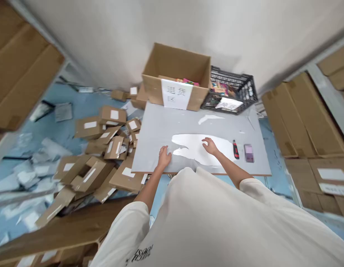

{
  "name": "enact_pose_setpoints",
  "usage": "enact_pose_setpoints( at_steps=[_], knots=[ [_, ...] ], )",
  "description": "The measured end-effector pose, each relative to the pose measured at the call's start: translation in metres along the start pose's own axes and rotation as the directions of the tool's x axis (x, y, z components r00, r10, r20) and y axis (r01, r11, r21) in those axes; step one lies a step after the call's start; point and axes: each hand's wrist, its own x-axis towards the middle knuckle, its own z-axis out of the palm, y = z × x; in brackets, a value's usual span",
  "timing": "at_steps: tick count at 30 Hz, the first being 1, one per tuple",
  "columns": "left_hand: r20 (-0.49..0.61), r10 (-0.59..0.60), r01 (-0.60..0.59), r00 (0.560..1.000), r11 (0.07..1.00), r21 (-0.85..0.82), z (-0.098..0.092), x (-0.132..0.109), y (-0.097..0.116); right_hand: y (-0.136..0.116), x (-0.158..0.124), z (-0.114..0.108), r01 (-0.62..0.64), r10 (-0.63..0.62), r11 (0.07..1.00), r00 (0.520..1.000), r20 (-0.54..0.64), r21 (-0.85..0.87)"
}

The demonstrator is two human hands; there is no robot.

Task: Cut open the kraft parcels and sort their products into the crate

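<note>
Right of the right hand (pixel 210 145) lie one red cutter (pixel 235 149) and one purple thing (pixel 249 153). Farther off, one big box (pixel 176 74), one black crate (pixel 244 89).

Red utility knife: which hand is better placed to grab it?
Right, likely. The right hand rests open on the white sheet, and the red utility knife lies just to its right. The left hand sits at the sheet's left end and would have to cross over.
</note>
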Motion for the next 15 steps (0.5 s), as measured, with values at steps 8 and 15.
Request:
enact_pose_setpoints(
  at_steps=[8,15],
  knots=[
    [0.22,0.176,-0.193,0.959,0.98,0.056,0.061,0.038,0.066,0.109,-0.087,-0.048,-0.226,0.254,0.964,0.937,-0.242,0.139],
    [0.284,0.176,-0.214,0.943,0.971,0.109,0.127,0.022,0.11,0.189,-0.119,-0.075,-0.271,0.313,0.943,0.921,-0.232,0.193]
  ],
)
